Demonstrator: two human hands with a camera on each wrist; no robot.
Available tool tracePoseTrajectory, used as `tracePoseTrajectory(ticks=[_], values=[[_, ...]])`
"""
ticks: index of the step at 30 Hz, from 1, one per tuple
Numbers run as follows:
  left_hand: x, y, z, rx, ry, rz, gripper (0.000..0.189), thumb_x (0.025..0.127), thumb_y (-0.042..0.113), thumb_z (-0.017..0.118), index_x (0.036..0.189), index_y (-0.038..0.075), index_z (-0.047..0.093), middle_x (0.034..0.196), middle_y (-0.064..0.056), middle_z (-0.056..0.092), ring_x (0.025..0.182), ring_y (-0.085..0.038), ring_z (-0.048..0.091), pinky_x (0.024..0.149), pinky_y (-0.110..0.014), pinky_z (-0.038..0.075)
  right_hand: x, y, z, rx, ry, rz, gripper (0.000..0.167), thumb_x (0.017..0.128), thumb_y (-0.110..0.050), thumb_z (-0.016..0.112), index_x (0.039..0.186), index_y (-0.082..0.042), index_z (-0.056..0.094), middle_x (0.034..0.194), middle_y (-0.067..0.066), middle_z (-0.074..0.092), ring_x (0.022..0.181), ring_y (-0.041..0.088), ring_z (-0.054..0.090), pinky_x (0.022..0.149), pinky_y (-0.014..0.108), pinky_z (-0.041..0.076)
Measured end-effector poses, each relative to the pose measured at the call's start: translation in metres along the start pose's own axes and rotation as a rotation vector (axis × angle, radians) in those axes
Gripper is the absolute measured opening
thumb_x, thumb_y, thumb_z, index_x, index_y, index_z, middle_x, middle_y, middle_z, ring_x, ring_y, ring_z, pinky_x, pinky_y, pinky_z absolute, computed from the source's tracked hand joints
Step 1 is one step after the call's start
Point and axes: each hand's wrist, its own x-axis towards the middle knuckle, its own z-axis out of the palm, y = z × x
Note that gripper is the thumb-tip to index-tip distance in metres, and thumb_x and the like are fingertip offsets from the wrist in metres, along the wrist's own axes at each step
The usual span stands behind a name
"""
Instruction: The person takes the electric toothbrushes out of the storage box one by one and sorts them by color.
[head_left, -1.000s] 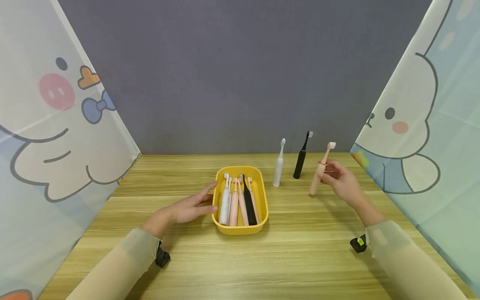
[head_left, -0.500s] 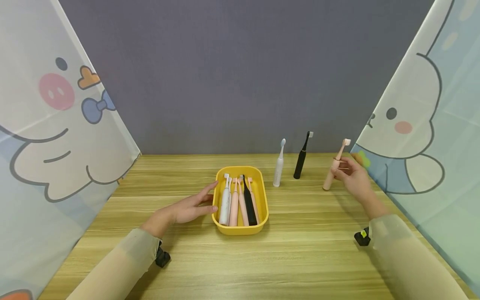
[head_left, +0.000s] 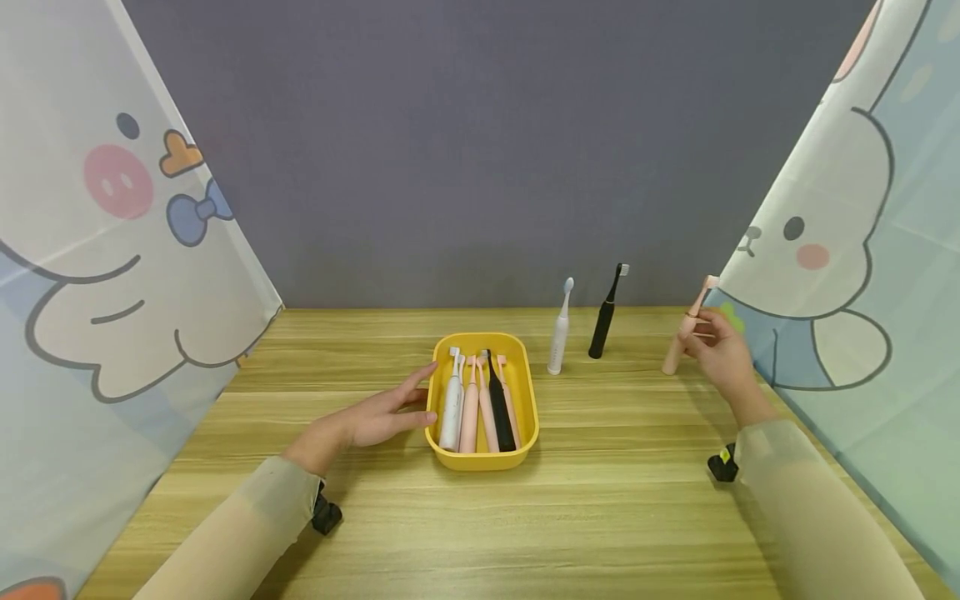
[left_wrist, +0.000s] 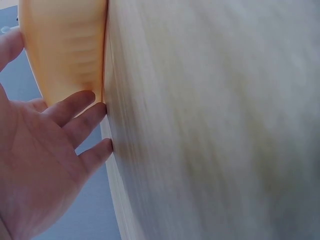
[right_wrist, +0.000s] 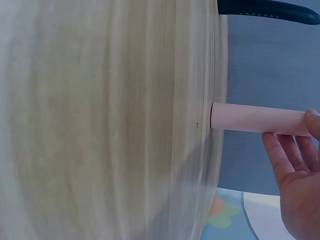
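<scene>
A pink electric toothbrush (head_left: 678,346) stands nearly upright at the back right of the table, its base at the wood in the right wrist view. My right hand (head_left: 723,354) pinches its upper handle between thumb and fingers. To its left stand a black electric toothbrush (head_left: 602,329) and a white electric toothbrush (head_left: 558,343), both upright. Several white, pink and black toothbrushes lie side by side in the yellow tray (head_left: 534,421). At the tray's left wall my left hand (head_left: 378,417) rests with fingers spread, thumb and fingertips right at the side; the left wrist view shows its palm (left_wrist: 40,150).
The wooden table (head_left: 600,517) runs back to a grey wall (head_left: 487,158). Printed cartoon cloths (head_left: 840,275) hang on both sides, the right one close beyond my right hand. A black wrist device (head_left: 326,510) sits under my left sleeve.
My right hand has carried the pink toothbrush rightward and slightly back, away from the black one, and it now leans less. The left hand and the tray have stayed put.
</scene>
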Motion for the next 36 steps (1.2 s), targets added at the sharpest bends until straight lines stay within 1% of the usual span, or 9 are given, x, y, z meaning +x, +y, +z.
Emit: tracePoseTrajectory(ticks=[2, 3, 5, 12, 19, 22, 27, 29, 36], values=[[-0.0001, 0.0002, 0.0001, 0.000, 0.001, -0.003, 0.094, 0.109, 0.058, 0.061, 0.178, 0.036, 0.001, 0.176, -0.021, 0.037, 0.164, -0.041, 0.037, 0.133, -0.067, 0.027, 0.0005, 0.0001, -0.0001, -0.020, -0.005, 0.012, 0.047, 0.112, -0.005, 0.060, 0.155, 0.009, 0.048, 0.132, 0.021, 0.063, 0.093, -0.017, 0.057, 0.076, 0.010, 0.059], [0.0000, 0.0002, 0.0002, 0.001, 0.002, -0.003, 0.094, 0.109, 0.058, 0.061, 0.178, 0.036, 0.001, 0.176, -0.021, 0.037, 0.164, -0.041, 0.037, 0.133, -0.067, 0.027, 0.0007, 0.0001, -0.0001, -0.022, -0.007, 0.018, 0.048, 0.112, -0.006, 0.059, 0.156, 0.009, 0.047, 0.136, 0.026, 0.061, 0.093, -0.016, 0.057, 0.077, 0.009, 0.059], [0.0000, 0.0001, 0.0002, 0.000, 0.002, -0.004, 0.094, 0.109, 0.058, 0.061, 0.178, 0.036, 0.001, 0.176, -0.021, 0.037, 0.164, -0.041, 0.037, 0.133, -0.067, 0.027, 0.0017, 0.0003, -0.0002, -0.028, -0.007, 0.024, 0.048, 0.112, -0.006, 0.058, 0.157, 0.009, 0.046, 0.139, 0.030, 0.059, 0.094, -0.016, 0.057, 0.077, 0.009, 0.059], [0.0001, 0.0006, 0.0000, -0.005, -0.001, 0.002, 0.094, 0.109, 0.057, 0.061, 0.178, 0.036, 0.001, 0.176, -0.020, 0.037, 0.164, -0.041, 0.037, 0.133, -0.066, 0.028, 0.0046, -0.0006, -0.0005, -0.037, -0.008, 0.033, 0.047, 0.112, -0.007, 0.058, 0.155, 0.008, 0.048, 0.141, 0.033, 0.058, 0.092, -0.016, 0.056, 0.076, 0.008, 0.058], [0.0006, 0.0010, 0.0000, -0.004, -0.005, -0.004, 0.095, 0.109, 0.057, 0.062, 0.178, 0.035, 0.001, 0.176, -0.019, 0.038, 0.164, -0.040, 0.037, 0.133, -0.066, 0.028, 0.0068, -0.0003, -0.0012, -0.028, -0.019, 0.051, 0.051, 0.114, -0.008, 0.056, 0.159, 0.011, 0.042, 0.144, 0.039, 0.055, 0.091, -0.019, 0.052, 0.076, 0.008, 0.058], [0.0010, 0.0003, -0.0002, 0.007, 0.000, -0.002, 0.094, 0.109, 0.057, 0.061, 0.178, 0.035, 0.001, 0.176, -0.020, 0.038, 0.164, -0.040, 0.038, 0.133, -0.066, 0.027, 0.0071, 0.0000, -0.0010, -0.050, -0.014, 0.054, 0.053, 0.114, -0.010, 0.057, 0.160, 0.011, 0.042, 0.144, 0.040, 0.055, 0.090, -0.020, 0.050, 0.075, 0.006, 0.056], [0.0020, -0.0012, -0.0006, 0.034, 0.009, 0.009, 0.094, 0.110, 0.057, 0.060, 0.179, 0.032, 0.002, 0.175, -0.023, 0.040, 0.162, -0.043, 0.039, 0.133, -0.068, 0.026, 0.0065, -0.0024, 0.0004, -0.115, -0.006, 0.083, 0.057, 0.115, -0.020, 0.058, 0.162, 0.007, 0.040, 0.147, 0.038, 0.056, 0.091, -0.018, 0.047, 0.073, 0.001, 0.050], [0.0018, -0.0011, -0.0009, 0.035, 0.010, 0.003, 0.094, 0.109, 0.057, 0.061, 0.178, 0.033, 0.002, 0.175, -0.022, 0.040, 0.162, -0.043, 0.039, 0.133, -0.068, 0.025, 0.0062, -0.0039, 0.0011, -0.122, -0.006, 0.096, 0.059, 0.115, -0.023, 0.058, 0.163, 0.005, 0.040, 0.148, 0.037, 0.056, 0.093, -0.016, 0.047, 0.072, 0.001, 0.049], [0.0011, -0.0001, -0.0012, 0.025, 0.002, 0.006, 0.094, 0.110, 0.057, 0.060, 0.179, 0.032, 0.001, 0.175, -0.023, 0.039, 0.163, -0.043, 0.038, 0.133, -0.068, 0.026, 0.0060, -0.0041, 0.0009, -0.133, 0.009, 0.097, 0.060, 0.113, -0.025, 0.062, 0.162, 0.003, 0.041, 0.147, 0.035, 0.057, 0.092, -0.018, 0.046, 0.072, 0.002, 0.047]])
